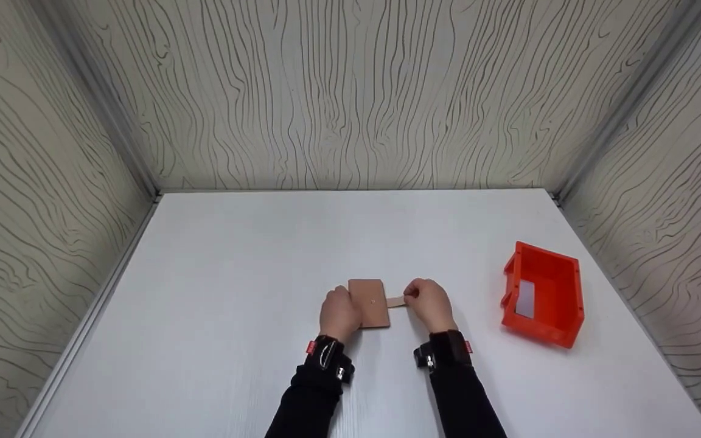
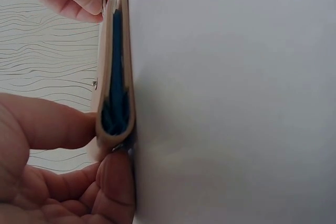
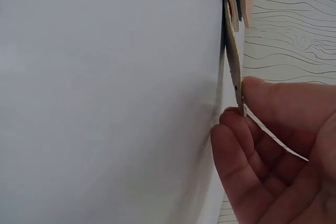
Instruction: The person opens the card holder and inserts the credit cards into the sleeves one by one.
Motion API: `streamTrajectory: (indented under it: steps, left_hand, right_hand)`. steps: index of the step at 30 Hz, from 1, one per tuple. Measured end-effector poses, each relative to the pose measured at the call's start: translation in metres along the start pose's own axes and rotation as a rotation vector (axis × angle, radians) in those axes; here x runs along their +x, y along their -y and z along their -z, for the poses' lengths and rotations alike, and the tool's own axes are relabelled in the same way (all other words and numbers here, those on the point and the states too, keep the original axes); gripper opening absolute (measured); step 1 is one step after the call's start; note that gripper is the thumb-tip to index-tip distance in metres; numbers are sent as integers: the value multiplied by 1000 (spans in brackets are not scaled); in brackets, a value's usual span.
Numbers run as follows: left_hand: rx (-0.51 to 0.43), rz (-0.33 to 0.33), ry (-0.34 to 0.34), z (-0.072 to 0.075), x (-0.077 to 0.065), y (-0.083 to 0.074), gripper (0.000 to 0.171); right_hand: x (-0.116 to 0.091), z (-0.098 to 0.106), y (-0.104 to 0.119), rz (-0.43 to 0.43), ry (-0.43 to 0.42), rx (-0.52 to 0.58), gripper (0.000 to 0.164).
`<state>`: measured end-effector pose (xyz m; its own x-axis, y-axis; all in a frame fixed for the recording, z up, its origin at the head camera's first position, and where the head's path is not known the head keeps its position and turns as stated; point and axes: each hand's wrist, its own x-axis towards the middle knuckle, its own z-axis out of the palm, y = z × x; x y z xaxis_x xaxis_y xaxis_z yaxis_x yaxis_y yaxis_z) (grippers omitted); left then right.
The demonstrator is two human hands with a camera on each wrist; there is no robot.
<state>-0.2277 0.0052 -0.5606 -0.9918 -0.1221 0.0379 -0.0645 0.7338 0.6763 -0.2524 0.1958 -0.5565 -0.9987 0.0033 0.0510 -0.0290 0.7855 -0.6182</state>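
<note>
A tan leather notebook (image 1: 370,303) with a small metal stud on its cover lies closed on the white table. Its folded spine and dark blue inside (image 2: 116,77) show end-on in the left wrist view. My left hand (image 1: 339,313) grips the spine, thumb on the cover and fingers at the lower side. From the opposite edge a narrow strap (image 1: 396,302) sticks out to the right. My right hand (image 1: 429,304) pinches the strap's free end between thumb and fingertips. In the right wrist view a small hole shows in the strap (image 3: 233,64) near the thumb.
A red plastic bin (image 1: 545,295) with a pale label stands to the right on the white table (image 1: 235,255). Wood-grain patterned panels (image 1: 350,91) close in the table at the back and both sides.
</note>
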Motion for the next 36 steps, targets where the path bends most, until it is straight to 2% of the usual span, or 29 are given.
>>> streamTrajectory:
  steps: [17, 26, 31, 36]
  left_hand:
    - [-7, -19, -3, 0, -2, 2, 15]
    - [-12, -40, -26, 2, -3, 2, 10]
    - [1, -51, -43, 7, -4, -4, 15]
    - [27, -98, -14, 12, -6, -17, 17]
  right_hand:
    - [-1, 0, 4, -7, 27, -42, 4]
    - [1, -1, 4, 16, 26, -70, 4]
    - [1, -1, 4, 7, 25, -73, 4]
    - [1, 0, 6, -5, 32, -82, 5]
